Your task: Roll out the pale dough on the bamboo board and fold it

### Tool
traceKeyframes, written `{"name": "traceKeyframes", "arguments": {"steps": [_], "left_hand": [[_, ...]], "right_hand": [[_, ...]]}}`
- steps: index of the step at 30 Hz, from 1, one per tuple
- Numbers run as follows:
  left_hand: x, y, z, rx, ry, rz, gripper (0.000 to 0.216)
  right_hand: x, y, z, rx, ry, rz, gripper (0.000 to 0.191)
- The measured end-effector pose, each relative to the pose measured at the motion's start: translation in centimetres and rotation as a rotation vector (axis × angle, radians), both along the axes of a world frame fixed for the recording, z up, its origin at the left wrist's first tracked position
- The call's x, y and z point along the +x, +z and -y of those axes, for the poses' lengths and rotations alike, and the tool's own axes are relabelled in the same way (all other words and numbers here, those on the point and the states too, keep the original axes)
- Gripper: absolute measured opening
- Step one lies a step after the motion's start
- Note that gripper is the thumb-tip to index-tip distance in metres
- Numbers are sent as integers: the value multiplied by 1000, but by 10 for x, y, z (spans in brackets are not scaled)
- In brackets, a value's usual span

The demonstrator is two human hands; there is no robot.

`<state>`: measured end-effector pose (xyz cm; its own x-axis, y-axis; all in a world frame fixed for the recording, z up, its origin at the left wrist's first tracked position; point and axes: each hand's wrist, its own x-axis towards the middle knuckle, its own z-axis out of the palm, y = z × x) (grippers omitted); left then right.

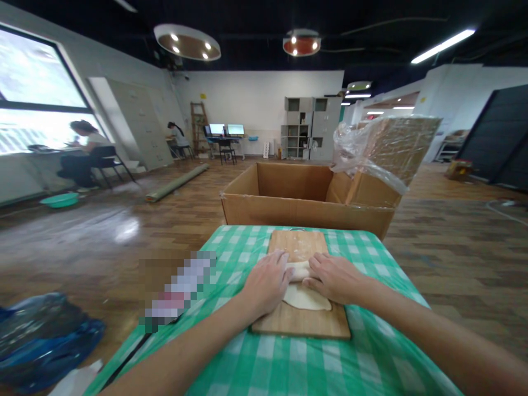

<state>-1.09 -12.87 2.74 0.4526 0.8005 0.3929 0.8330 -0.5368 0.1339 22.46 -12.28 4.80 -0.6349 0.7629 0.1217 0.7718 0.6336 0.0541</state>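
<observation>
A sheet of pale dough [307, 297] lies on a wooden cutting board [301, 324], its near edge flat and rounded. At the sheet's far side is a thick whitish roll [300, 270] that looks like rolled-up dough; whether a rolling pin is inside, I cannot tell. My left hand [268, 280] curls over the roll's left end, thumb inward. Over its right end, the fingers of my right hand [334, 276] are bent, with the thumb close to the sheet. Both palms hide the ends of the roll. White flour traces mark the board's far part.
A green-and-white checked cloth [231, 247] covers the table. On its left lies a blurred-out flat object [181, 291] with a black cable. Beyond the far edge stands a big open cardboard box [305, 212]. Blue plastic bags [49, 341] lie on the floor at left. Two people sit farther back.
</observation>
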Motion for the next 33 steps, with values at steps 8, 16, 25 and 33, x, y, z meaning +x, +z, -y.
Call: {"name": "traceKeyframes", "arguments": {"steps": [8,16,25,33], "left_hand": [[7,-19,-44,63,34,-190,46],[3,-17,-104,26,-55,-246,30],[8,-15,-26,27,79,-164,52],[9,-16,8,1,60,-147,56]], "right_hand": [[-5,-30,-46,73,45,-110,44],[-6,-34,-103,61,160,41,41],[-7,-30,-24,-19,-124,-182,64],[0,-38,10,-24,-98,-232,76]]}}
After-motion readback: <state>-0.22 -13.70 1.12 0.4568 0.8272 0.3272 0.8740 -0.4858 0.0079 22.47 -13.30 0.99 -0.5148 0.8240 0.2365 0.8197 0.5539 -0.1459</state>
